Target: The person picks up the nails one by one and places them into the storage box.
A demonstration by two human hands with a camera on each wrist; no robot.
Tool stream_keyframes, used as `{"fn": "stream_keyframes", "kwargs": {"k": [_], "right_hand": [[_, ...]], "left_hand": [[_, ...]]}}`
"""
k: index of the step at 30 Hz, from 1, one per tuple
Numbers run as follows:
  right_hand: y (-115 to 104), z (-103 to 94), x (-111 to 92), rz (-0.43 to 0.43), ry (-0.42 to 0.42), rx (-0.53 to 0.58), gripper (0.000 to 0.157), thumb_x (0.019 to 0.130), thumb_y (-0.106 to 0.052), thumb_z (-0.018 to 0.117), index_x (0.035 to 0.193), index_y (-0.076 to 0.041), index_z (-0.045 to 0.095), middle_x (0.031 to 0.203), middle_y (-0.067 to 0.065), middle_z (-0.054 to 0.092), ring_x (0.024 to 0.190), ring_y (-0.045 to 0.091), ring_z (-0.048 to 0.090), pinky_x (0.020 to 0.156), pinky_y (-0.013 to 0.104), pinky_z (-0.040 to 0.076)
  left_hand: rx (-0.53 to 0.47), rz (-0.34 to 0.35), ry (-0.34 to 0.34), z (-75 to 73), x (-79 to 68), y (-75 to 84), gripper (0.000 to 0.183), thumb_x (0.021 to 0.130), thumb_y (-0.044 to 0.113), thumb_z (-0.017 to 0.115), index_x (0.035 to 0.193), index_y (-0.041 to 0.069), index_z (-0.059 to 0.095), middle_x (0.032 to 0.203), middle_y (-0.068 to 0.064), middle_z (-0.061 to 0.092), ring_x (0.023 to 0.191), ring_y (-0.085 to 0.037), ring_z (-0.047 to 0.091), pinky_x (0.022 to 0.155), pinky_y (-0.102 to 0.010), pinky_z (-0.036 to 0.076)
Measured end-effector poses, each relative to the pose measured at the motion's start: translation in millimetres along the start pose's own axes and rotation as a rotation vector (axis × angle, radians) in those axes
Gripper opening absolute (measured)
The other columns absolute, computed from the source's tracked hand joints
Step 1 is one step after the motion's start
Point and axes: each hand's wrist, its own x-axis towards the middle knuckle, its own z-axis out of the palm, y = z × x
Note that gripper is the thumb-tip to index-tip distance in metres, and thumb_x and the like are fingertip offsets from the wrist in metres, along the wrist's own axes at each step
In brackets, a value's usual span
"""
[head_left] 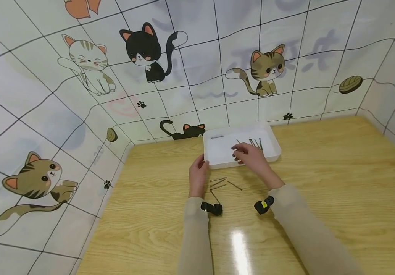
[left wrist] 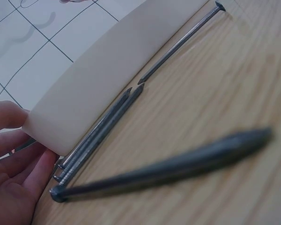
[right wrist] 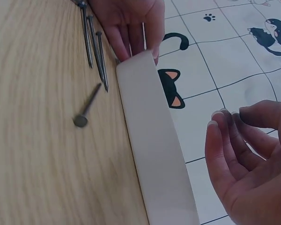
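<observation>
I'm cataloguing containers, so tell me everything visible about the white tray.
The white tray is shallow and rectangular, with rounded corners, low sides and a plastic look. It sits open side up on the table, near the cat-patterned wall. Nails lie inside, mostly toward its right end. The left hand grips its near left corner; the right hand is above it.

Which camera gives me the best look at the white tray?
The head view: it looks into the white tray from above, showing nails inside, though the right hand hides part. Both wrist views show only its outer wall and the corner at the left hand.
</observation>
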Motion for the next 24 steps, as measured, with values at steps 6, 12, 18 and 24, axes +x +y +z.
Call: {"fn": "stream_keyframes", "kwargs": {"k": [6, 12, 18, 24], "right_hand": [[1.2, 8.7, -10.5, -0.006, -0.004, 0.035, 0.033, 0.095, -0.023, 0.051, 0.123, -0.006, 0.055, 0.103, 0.017, 0.061, 0.095, 0.035, 0.059, 0.080, 0.047, 0.050], [1.6, 13.0, -17.5, -0.014, -0.015, 0.052, 0.033, 0.094, -0.021, 0.051, 0.123, -0.005, 0.055, 0.100, 0.015, 0.062, 0.095, 0.037, 0.058, 0.079, 0.046, 0.051], [0.7, 17.1, -20.1, -0.023, -0.047, 0.042, 0.031, 0.094, -0.020, 0.053, 0.121, -0.006, 0.056, 0.104, 0.022, 0.061, 0.092, 0.034, 0.060, 0.078, 0.047, 0.051], [0.8, 20.2, -22.1, -0.027, -0.069, 0.010, 0.032, 0.093, -0.022, 0.055, 0.121, -0.006, 0.056, 0.105, 0.021, 0.061, 0.091, 0.034, 0.060, 0.078, 0.047, 0.051]], "left_hand": [[-0.005, 0.002, -0.003, -0.7, 1.0, 0.0, 0.040, 0.091, 0.025, 0.055, 0.131, 0.018, 0.053, 0.125, 0.000, 0.057, 0.112, -0.016, 0.053, 0.097, -0.038, 0.040], [-0.014, 0.001, -0.003, -0.6, 2.1, -1.3, 0.041, 0.091, 0.024, 0.055, 0.132, 0.016, 0.052, 0.126, -0.002, 0.057, 0.112, -0.016, 0.052, 0.098, -0.037, 0.039], [-0.007, 0.002, 0.003, -1.6, 1.4, -1.8, 0.040, 0.091, 0.024, 0.055, 0.131, 0.018, 0.053, 0.125, -0.001, 0.057, 0.112, -0.016, 0.052, 0.097, -0.038, 0.040], [-0.020, -0.004, 0.008, -1.6, 0.0, 0.5, 0.040, 0.091, 0.024, 0.056, 0.131, 0.017, 0.053, 0.125, -0.001, 0.057, 0.112, -0.016, 0.052, 0.097, -0.038, 0.040]]}}
